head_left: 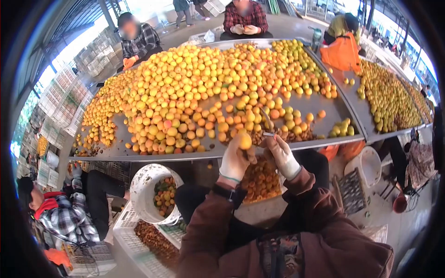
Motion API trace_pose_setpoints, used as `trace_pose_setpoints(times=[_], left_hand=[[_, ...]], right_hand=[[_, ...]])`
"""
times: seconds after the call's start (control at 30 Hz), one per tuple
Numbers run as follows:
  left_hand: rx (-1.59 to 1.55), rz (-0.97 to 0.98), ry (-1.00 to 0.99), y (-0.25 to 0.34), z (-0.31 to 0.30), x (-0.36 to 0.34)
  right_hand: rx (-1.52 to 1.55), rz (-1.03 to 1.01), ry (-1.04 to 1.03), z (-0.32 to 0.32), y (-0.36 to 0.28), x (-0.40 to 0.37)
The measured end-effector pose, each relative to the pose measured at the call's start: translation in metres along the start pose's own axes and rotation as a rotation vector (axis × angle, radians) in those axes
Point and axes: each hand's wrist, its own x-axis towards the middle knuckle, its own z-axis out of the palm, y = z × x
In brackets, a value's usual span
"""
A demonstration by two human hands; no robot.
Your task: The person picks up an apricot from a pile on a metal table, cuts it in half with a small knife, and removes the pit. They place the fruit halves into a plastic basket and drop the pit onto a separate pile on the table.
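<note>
One apricot [245,141] is in the left hand [237,160], and one small metal tool [268,134] is in the right hand [282,155]; the loose fruit [174,76] on the metal table [214,103] is too many to count. Two white buckets show, one each side of the person, and three co-workers sit along the far side.

The held apricot is yellow-orange and rounded, above the near edge of the table. The left fingers are closed around it; the right fingers are pinched narrow on the tool, just beside it to the right. Whether the apricot is cut cannot be told.

At near left, a co-worker [69,215] in a plaid jacket sits beside the table. Next come the left bucket [141,185], part filled with fruit, and a white crate [125,231] holding brown pieces. Between the knees, opened orange fruit [262,180] lies below the hands, partly hidden by them and the forearms. On the table's near right is a small group of greenish fruit [342,128]; past a metal divider lies a greener heap [384,102], with an orange bag [340,52] at its far end. The right bucket [370,166] stands below the table.
</note>
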Motion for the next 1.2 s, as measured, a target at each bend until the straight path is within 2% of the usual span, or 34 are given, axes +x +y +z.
trace_pose_setpoints(times=[0.07,0.1,0.17,0.27,0.33,0.37,0.43,0.47,0.57,0.67,0.83,0.93,1.0,1.2], left_hand=[[-0.052,-0.028,-0.075,0.002,0.009,-0.009],[-0.037,-0.043,-0.070,-0.001,0.009,-0.011],[-0.197,-0.011,-0.181,-0.007,0.015,-0.015],[-0.211,0.003,-0.079,-0.014,0.035,-0.039],[-0.213,-0.007,-0.161,-0.019,0.038,-0.053],[-0.226,-0.014,-0.241,-0.022,0.039,-0.059],[-0.201,0.037,-0.190,-0.032,0.045,-0.064],[-0.186,0.089,-0.137,-0.037,0.049,-0.067],[-0.192,0.053,-0.198,-0.041,0.053,-0.078],[-0.232,0.000,-0.244,-0.048,0.054,-0.084],[-0.240,0.002,-0.182,-0.051,0.070,-0.095],[-0.246,-0.059,-0.280,-0.049,0.061,-0.092],[-0.243,0.032,-0.268,-0.049,0.062,-0.090],[-0.204,0.090,-0.227,-0.051,0.055,-0.086]], right_hand=[[-0.091,-0.108,0.007,0.005,0.004,-0.016],[-0.073,-0.105,0.019,0.008,0.008,-0.023],[0.053,-0.224,-0.051,0.010,0.015,-0.033],[-0.057,-0.212,-0.090,0.008,0.020,-0.048],[-0.121,-0.169,-0.107,0.012,0.013,-0.060],[-0.167,-0.256,-0.060,0.016,0.014,-0.063],[-0.275,-0.393,0.014,0.020,0.021,-0.065],[-0.267,-0.398,0.014,0.018,0.023,-0.067],[-0.183,-0.436,0.073,0.021,0.016,-0.077],[-0.187,-0.356,0.011,0.009,0.008,-0.091],[-0.153,-0.386,0.035,0.008,0.000,-0.105],[-0.230,-0.405,0.024,0.010,0.009,-0.105],[-0.348,-0.472,0.103,0.014,0.017,-0.102],[-0.407,-0.374,0.104,0.019,0.015,-0.104]])
